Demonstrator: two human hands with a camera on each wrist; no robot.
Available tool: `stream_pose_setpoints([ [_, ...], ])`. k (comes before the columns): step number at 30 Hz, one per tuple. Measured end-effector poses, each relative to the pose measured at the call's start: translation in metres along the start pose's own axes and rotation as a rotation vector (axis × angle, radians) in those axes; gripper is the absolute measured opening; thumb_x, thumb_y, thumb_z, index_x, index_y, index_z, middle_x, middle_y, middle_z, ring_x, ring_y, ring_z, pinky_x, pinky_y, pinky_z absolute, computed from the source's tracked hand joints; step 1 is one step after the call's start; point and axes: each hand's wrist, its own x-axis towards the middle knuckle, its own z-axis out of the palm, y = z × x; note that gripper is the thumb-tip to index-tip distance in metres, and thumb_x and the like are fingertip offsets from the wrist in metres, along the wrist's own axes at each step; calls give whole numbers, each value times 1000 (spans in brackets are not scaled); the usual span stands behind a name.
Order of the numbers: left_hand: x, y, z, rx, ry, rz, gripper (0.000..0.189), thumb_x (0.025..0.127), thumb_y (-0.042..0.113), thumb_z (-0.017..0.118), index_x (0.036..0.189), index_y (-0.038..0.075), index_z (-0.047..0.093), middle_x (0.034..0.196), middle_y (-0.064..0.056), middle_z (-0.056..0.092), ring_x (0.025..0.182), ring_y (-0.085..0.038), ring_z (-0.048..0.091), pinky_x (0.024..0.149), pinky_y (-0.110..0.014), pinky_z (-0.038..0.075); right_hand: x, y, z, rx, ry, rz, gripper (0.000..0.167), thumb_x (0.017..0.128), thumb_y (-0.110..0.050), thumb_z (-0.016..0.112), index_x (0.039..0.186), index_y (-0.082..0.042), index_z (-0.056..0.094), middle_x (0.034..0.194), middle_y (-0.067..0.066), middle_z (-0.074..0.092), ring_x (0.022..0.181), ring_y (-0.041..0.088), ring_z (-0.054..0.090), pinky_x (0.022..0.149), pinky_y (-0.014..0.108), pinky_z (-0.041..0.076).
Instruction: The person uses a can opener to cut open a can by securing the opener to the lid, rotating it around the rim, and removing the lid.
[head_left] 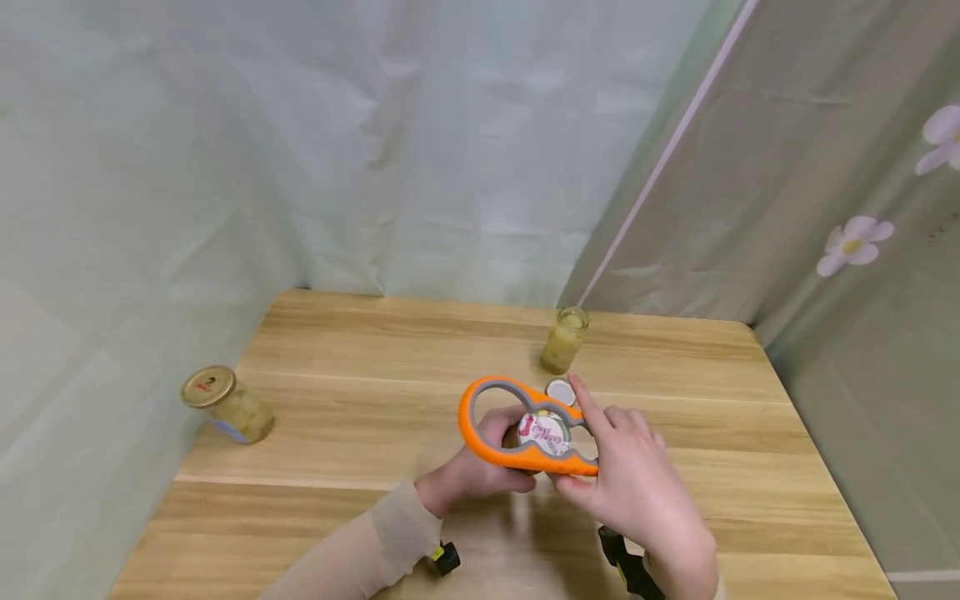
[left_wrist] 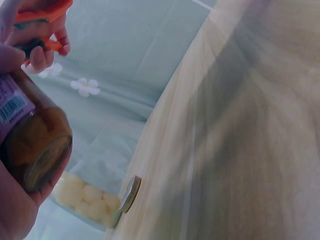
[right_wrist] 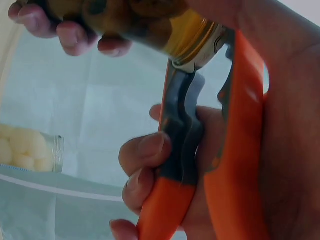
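A squat jar of amber-brown glass with a purple printed label [left_wrist: 42,130] is held up between the hands, above the surface, its round white lid with coloured print [head_left: 543,434] facing upward toward the head. The left hand [head_left: 480,462] curls its fingers and thumb round the jar's body from the left. The right hand [head_left: 630,467] grips an orange plastic jar opener with grey scalloped inner edges [head_left: 517,457], its forefinger stretched along the far arm and its thumb at the near one. The lid sits between the opener's two arms, in the middle hollow; how tightly they press on it cannot be told. Just beyond the hands, a small round whitish lid [head_left: 560,392] lies flat, and slightly farther off stands a slim, uncapped clear glass jar of pale rounded pieces [head_left: 561,346]. Well to the left of the hands stands a wider glass jar with a gold metal lid [head_left: 240,412], also holding pale pieces. Beneath everything spreads the light wood-grain surface [head_left: 360,400], and behind it hang pale grey-green sheets [head_left: 465,150], those on the right bearing pale flowers [head_left: 855,245].
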Motion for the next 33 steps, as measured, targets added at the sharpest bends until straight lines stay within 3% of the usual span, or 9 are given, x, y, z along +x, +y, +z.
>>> stream_pose_setpoints([
  [3, 1, 1, 2, 37, 13, 19, 68, 65, -5, 78, 131, 9, 65, 118, -3, 73, 103, -14, 69, 95, -34, 58, 0, 0, 1, -2, -2, 6, 113, 73, -40, 88, 170, -31, 31, 104, 0, 65, 94, 21, 52, 75, 39, 36],
  [6, 0, 2, 2, 13, 9, 8, 68, 65, -6, 77, 130, 8, 65, 116, -4, 73, 102, -14, 68, 94, -34, 58, -1, 2, 1, -16, 4, -18, 111, 74, -36, 89, 170, -32, 33, 106, 1, 68, 96, 22, 56, 78, 44, 44],
  [8, -1, 3, 1, -14, 1, -14, 66, 67, -4, 77, 131, 6, 64, 117, -5, 73, 103, -15, 67, 95, -34, 57, 0, 3, 1, -21, 20, -57, 109, 73, -31, 90, 168, -30, 37, 101, 1, 69, 94, 23, 59, 80, 47, 49],
  [11, -3, 5, -2, -50, -7, -57, 63, 70, -1, 80, 131, 4, 64, 117, -7, 72, 103, -17, 67, 96, -35, 57, 2, 5, 0, -24, 51, -114, 104, 71, -20, 89, 165, -28, 44, 86, -6, 64, 82, 19, 57, 76, 43, 53],
  [14, -2, 7, -3, -51, -14, -96, 63, 71, 3, 81, 132, 4, 64, 119, -7, 72, 105, -18, 66, 98, -36, 56, 4, 7, -2, -24, 78, -135, 103, 67, -9, 86, 161, -27, 50, 73, -12, 51, 68, 12, 47, 64, 33, 46],
  [18, -2, 8, -3, -60, -20, -124, 62, 70, 4, 83, 129, 2, 64, 118, -5, 71, 106, -16, 65, 99, -34, 54, 5, 7, -3, -48, 97, -118, 102, 64, -4, 79, 158, -33, 54, 68, -14, 39, 58, 8, 37, 55, 28, 37],
  [25, 0, 4, -6, -107, -57, -7, 60, 72, 2, 80, 129, 0, 63, 115, -13, 72, 102, -19, 67, 97, -38, 57, 5, 5, -3, -72, 97, -96, 96, 65, -8, 76, 154, -37, 58, 67, -16, 38, 54, 7, 34, 49, 28, 33],
  [33, -1, 6, -5, -134, -74, -44, 60, 71, -1, 81, 128, 0, 64, 115, -13, 71, 103, -16, 66, 98, -35, 56, 3, 7, -4, -83, 99, -111, 90, 67, -12, 79, 151, -39, 60, 65, -18, 34, 52, 5, 32, 47, 27, 32],
])
